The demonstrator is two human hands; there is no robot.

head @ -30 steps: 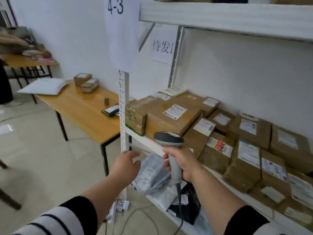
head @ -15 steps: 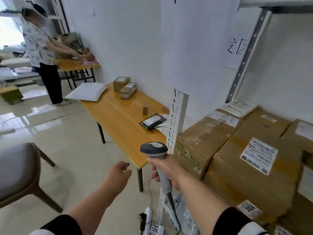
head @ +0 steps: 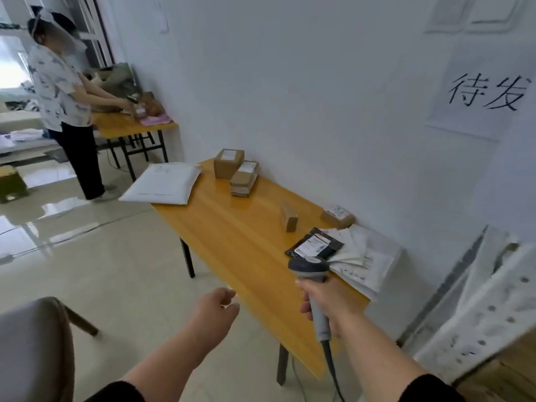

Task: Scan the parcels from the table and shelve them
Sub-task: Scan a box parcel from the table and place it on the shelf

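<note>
My right hand (head: 326, 304) grips the grey barcode scanner (head: 311, 271) upright over the near end of the yellow table (head: 232, 242). My left hand (head: 214, 310) hangs empty with loosely curled fingers, left of the table's edge. On the table lie a black pouch (head: 314, 245) with a white label, white mailers (head: 364, 259), a small upright brown box (head: 288, 216), a flat labelled box (head: 338, 216), stacked cardboard boxes (head: 236, 172) and a large white mailer (head: 162, 184) at the far end.
The shelf's white perforated post (head: 478, 311) stands at the right with a cardboard box (head: 504, 375) behind it. A padded chair (head: 32, 346) is at the lower left. Another person (head: 66, 111) works at a second table (head: 130, 126) further back.
My view has swung left from the shelf of parcels to the table. Both hands have come away from the shelf; the right one still holds the scanner.
</note>
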